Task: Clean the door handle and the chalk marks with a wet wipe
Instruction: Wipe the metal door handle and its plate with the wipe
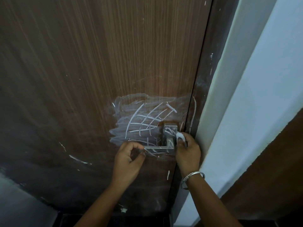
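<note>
One head view, looking up a brown door [98,63].

- Chalk marks [144,122]: white crossed lines and smears, centre of frame, left of and above the handle; a few strokes cross the handle itself.
- Handle [164,147]: metal lever on a plate, lower centre, near the door's right edge.
- Left hand [129,158]: lower centre, curled, thumb and fingertips pinching the lever's free left end.
- Right hand [188,149]: clutching a bunched white wipe [180,136] against the handle's right side.
- Bracelet [193,178]: metal, on the right wrist.
- Wall [262,79]: pale, right of frame.
</note>
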The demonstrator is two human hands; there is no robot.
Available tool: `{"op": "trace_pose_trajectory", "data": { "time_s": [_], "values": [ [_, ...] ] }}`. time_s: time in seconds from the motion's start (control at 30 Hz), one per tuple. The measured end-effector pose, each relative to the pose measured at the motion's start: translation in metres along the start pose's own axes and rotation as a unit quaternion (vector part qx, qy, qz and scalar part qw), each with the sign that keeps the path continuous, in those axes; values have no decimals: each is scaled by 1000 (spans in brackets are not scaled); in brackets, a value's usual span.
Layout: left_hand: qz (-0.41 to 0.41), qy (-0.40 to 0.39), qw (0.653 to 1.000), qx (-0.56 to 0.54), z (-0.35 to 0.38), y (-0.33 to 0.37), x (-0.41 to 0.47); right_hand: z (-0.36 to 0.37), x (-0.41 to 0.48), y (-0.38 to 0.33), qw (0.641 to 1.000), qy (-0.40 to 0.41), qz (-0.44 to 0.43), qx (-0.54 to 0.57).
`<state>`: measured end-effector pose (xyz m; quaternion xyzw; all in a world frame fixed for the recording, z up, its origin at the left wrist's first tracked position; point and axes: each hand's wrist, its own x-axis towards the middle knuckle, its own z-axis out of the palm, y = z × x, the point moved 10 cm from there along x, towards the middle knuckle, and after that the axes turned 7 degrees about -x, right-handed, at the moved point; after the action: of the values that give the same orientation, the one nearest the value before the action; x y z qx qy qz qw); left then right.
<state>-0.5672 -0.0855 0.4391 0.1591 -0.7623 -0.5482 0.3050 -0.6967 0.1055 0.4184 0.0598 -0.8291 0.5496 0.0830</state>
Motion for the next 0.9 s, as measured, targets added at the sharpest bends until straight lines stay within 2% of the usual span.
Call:
{"op": "trace_pose_trajectory", "data": {
  "time_s": [0.17,0.37,0.63,0.73,0.8,0.9],
  "values": [
    [-8,-1,1000,-1,2,-2,0,-9,8,-26,997,21,-71,18],
    [-6,6,1000,-5,2,-2,-2,12,-9,28,999,-15,32,19],
    [-6,2,1000,0,4,0,-3,4,6,6,998,15,-21,56],
    [-9,3,1000,-11,5,-1,-3,15,-6,33,997,0,27,78],
    [-7,0,1000,-8,4,-1,-3,26,-16,56,990,-19,90,104],
    [-5,-6,1000,-3,4,0,-4,45,-25,83,950,-53,210,226]
  ]
}}
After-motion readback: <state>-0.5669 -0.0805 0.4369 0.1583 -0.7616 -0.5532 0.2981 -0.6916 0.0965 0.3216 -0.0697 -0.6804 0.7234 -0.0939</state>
